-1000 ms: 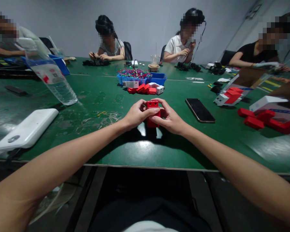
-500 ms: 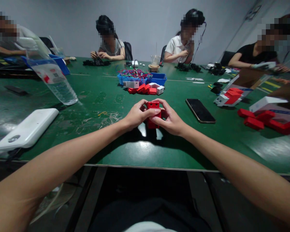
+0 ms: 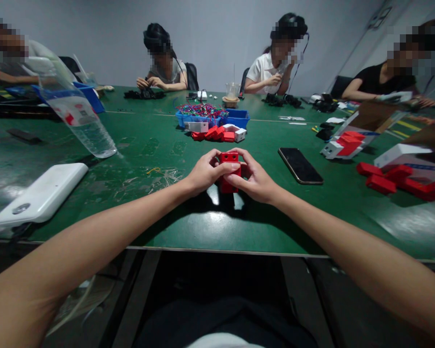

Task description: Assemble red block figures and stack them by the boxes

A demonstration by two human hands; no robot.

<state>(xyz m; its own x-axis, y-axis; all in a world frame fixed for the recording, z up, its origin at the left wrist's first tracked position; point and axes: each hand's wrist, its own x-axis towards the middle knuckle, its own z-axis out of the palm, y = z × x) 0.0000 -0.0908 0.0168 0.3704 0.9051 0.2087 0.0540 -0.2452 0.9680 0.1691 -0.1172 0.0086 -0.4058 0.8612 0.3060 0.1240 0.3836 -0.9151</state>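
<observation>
A small red plastic housing [image 3: 229,157] with two round holes near its top is gripped between my hands, above the front part of the green table. My left hand [image 3: 207,170] closes on it from the left, thumb across its front. From the right, my right hand [image 3: 255,177] closes on it too, its thumb just below the left one. The fingers cover much of the housing's middle and sides. Beyond my hands lie several similar red housings [image 3: 213,133] and a white housing [image 3: 196,126].
Blue bins [image 3: 238,118], one full of coloured wires [image 3: 203,111], stand further back. A phone [image 3: 300,166] lies to the right, near cardboard boxes [image 3: 402,153] and red parts [image 3: 381,183]. At left are a tilted water bottle [image 3: 89,126] and a white power bank [image 3: 41,193]. Several co-workers sit around.
My hands and the red housing have stayed practically still. Across the table, a co-worker in a white shirt has shifted their hands slightly.
</observation>
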